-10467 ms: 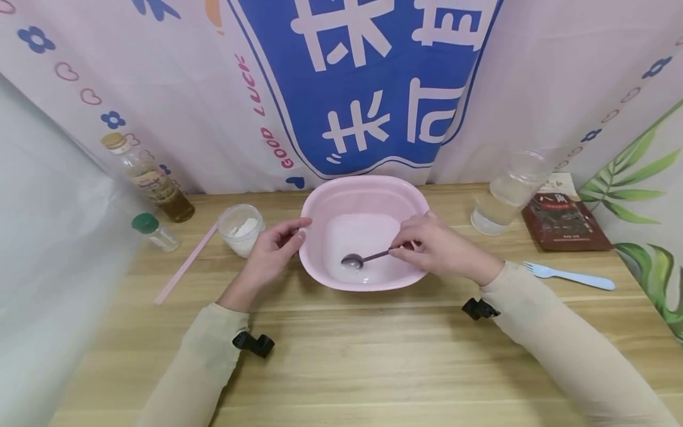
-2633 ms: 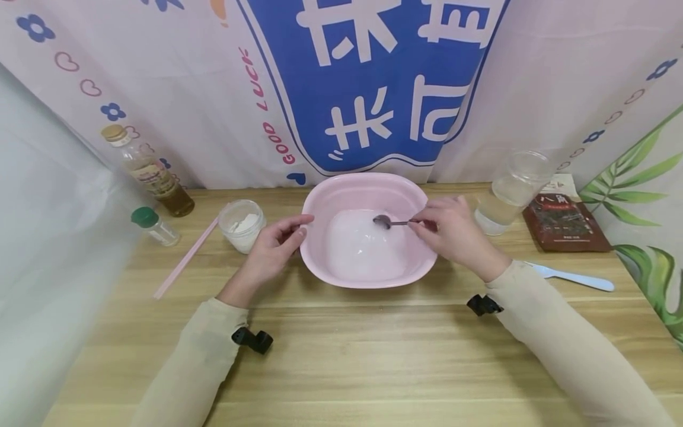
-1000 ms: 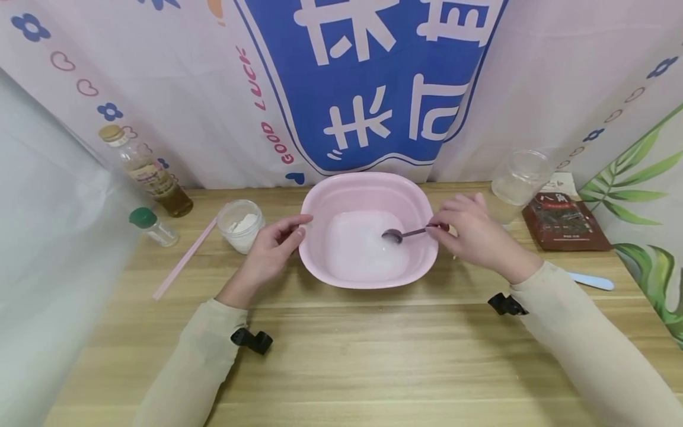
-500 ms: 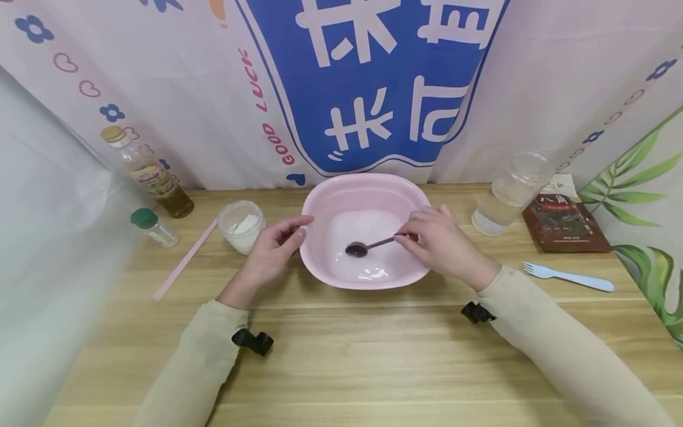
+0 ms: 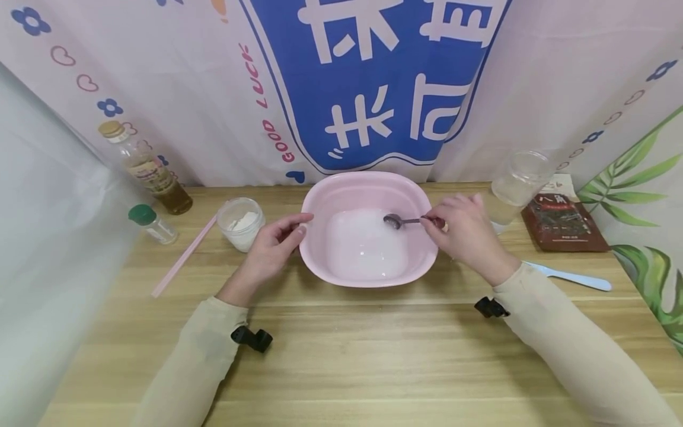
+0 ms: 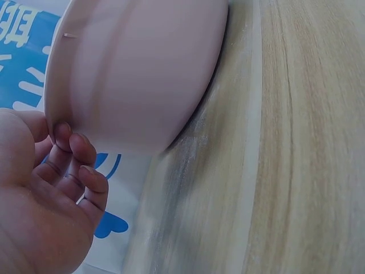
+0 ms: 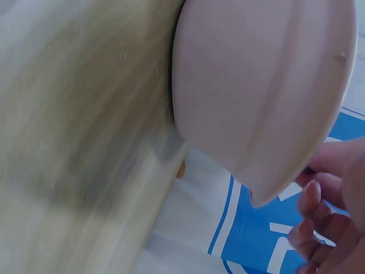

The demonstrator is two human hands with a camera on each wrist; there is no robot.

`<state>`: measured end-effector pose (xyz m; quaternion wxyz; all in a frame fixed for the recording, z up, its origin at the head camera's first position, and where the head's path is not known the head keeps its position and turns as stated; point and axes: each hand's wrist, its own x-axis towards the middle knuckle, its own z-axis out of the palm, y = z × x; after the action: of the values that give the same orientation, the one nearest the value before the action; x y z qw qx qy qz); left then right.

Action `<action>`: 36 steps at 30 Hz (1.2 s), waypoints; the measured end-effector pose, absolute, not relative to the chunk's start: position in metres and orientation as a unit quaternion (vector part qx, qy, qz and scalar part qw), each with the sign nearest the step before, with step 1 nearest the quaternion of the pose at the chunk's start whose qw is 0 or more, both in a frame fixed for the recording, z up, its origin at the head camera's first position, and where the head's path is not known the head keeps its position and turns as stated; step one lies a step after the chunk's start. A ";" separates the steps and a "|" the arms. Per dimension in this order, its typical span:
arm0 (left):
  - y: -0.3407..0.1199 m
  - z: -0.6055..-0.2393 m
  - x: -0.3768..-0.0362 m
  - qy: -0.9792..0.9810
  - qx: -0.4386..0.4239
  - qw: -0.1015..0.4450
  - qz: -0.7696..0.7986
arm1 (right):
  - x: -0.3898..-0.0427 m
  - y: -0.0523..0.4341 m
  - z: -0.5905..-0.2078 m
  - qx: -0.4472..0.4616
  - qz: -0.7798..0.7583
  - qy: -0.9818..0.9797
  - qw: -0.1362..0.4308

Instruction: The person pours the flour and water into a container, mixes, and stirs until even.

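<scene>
A pink plastic basin (image 5: 368, 282) stands mid-table with whitish, cloudy liquid (image 5: 360, 243) in it. My left hand (image 5: 273, 248) pinches the basin's left rim between thumb and fingers; the left wrist view shows the fingertips against the basin wall (image 6: 142, 68). At the right rim, my right hand (image 5: 465, 230) holds a dark spoon (image 5: 392, 222) by its handle, the bowl of it inside the basin near the right side. In the right wrist view the basin wall (image 7: 245, 85) hides the spoon's bowl, and the right hand (image 7: 336, 211) is partly out of frame.
Left of the basin are a jar of white powder (image 5: 241, 228), a pink stick (image 5: 184, 258), a green-capped shaker (image 5: 155, 225) and an oil bottle (image 5: 152, 172). On the right stand a clear water pitcher (image 5: 517, 184), a brown spice packet (image 5: 565, 222) and a light-blue fork (image 5: 578, 279).
Over these frames my right hand has moved the spoon about in the liquid; since half a second ago it went right and toward the back. The left hand has stayed on the rim.
</scene>
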<state>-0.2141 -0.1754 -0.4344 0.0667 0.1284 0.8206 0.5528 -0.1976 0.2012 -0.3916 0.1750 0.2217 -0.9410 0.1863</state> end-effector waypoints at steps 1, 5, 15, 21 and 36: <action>-0.175 -0.434 -0.214 0.820 0.129 0.066 0.553 | -0.197 0.201 -0.392 0.226 0.194 -0.939 0.170; -0.175 -0.433 -0.214 0.821 0.131 0.063 0.552 | -0.194 0.195 -0.396 0.260 0.234 -0.926 0.145; -0.175 -0.434 -0.214 0.819 0.128 0.064 0.556 | -0.186 0.189 -0.395 0.335 0.285 -0.896 0.059; -0.174 -0.433 -0.213 0.819 0.129 0.066 0.554 | -0.185 0.197 -0.388 0.354 0.262 -0.897 0.037; -0.175 -0.432 -0.214 0.820 0.127 0.067 0.555 | -0.197 0.191 -0.391 0.231 0.196 -0.941 0.151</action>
<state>-0.2137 -0.1746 -0.4324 0.0671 0.1266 0.8196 0.5548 -0.1974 0.1913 -0.3906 0.1505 0.2306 -0.9411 0.1962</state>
